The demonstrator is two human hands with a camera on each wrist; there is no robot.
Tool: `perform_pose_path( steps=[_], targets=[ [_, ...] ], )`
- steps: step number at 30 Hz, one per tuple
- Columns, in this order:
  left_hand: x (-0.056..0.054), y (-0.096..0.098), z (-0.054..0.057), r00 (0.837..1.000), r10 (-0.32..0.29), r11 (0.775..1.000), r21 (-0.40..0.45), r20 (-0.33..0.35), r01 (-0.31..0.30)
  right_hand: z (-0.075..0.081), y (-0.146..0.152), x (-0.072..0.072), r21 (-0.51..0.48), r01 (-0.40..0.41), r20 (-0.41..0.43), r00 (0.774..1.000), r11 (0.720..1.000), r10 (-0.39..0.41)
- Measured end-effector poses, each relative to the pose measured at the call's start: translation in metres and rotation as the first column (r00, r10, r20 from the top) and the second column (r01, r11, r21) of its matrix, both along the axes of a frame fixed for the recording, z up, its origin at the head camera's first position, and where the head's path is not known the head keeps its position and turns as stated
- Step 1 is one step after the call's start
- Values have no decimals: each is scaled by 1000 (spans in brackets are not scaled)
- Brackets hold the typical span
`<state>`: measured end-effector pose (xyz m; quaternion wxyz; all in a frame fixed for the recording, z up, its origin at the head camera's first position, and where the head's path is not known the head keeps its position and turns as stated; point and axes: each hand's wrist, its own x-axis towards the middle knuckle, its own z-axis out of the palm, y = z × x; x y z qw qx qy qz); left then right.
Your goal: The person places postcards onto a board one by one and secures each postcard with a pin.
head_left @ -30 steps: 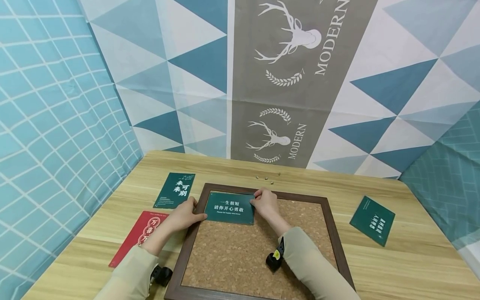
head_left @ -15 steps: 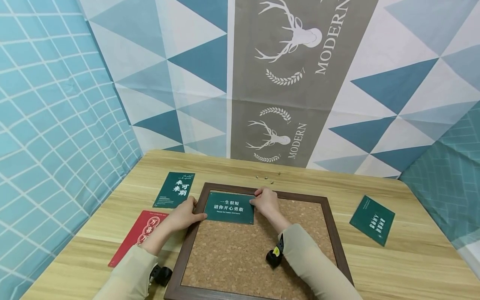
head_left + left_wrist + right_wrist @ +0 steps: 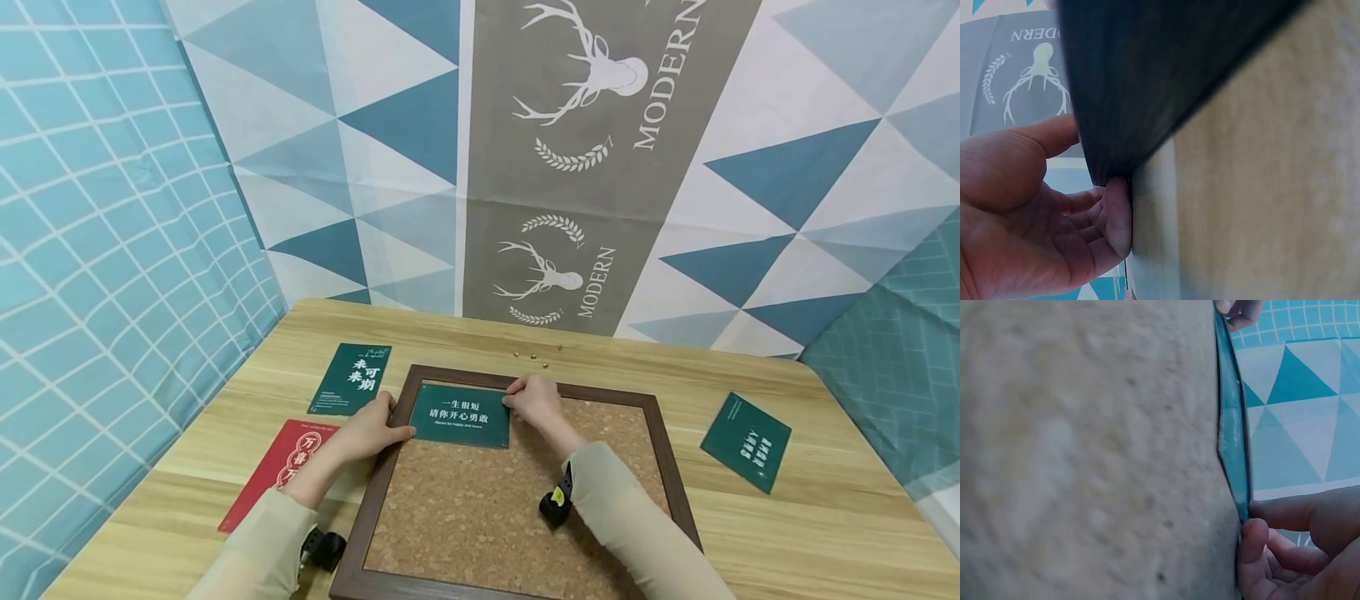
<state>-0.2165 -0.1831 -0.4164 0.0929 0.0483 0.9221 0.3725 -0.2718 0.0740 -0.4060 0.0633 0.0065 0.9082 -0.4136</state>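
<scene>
A green card [image 3: 459, 421] with white lettering lies in the upper left corner of a cork board [image 3: 465, 517] with a dark brown frame. My left hand [image 3: 371, 429] grips the frame's left side, its thumb at the card's left edge. In the left wrist view, the left fingers [image 3: 1116, 215] curl against the outer side of the dark frame [image 3: 1141, 81]. At the card's right edge, my right hand [image 3: 536, 402] pinches it near the top corner. The right wrist view shows the thumb and index finger of that hand [image 3: 1310, 550] meeting at the card's edge [image 3: 1235, 437].
Left of the board lie another green card [image 3: 351, 379] and a red card [image 3: 273, 471], partly behind the left forearm. A third green card [image 3: 747, 442] lies to the right. Several small brass-coloured pins [image 3: 534, 357] are scattered behind the board on the wooden table [image 3: 832, 517].
The right wrist has shifted very slightly to the right. Both hands keep their places on the board and the card, and the card lies as before.
</scene>
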Motion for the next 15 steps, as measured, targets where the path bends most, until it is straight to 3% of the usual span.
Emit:
perform_pose_path(
  steps=[6, 15],
  targets=[
    [1, 0, 2, 1000, -8, 1000, 1, 3, 8, 7, 11, -9, -7, 13, -26, 1000, 1000, -13],
    [1, 0, 2, 1000, -10, 1000, 3, 4, 10, 8, 28, -26, 70, 19, -81, 997, 997, -13]
  ],
)
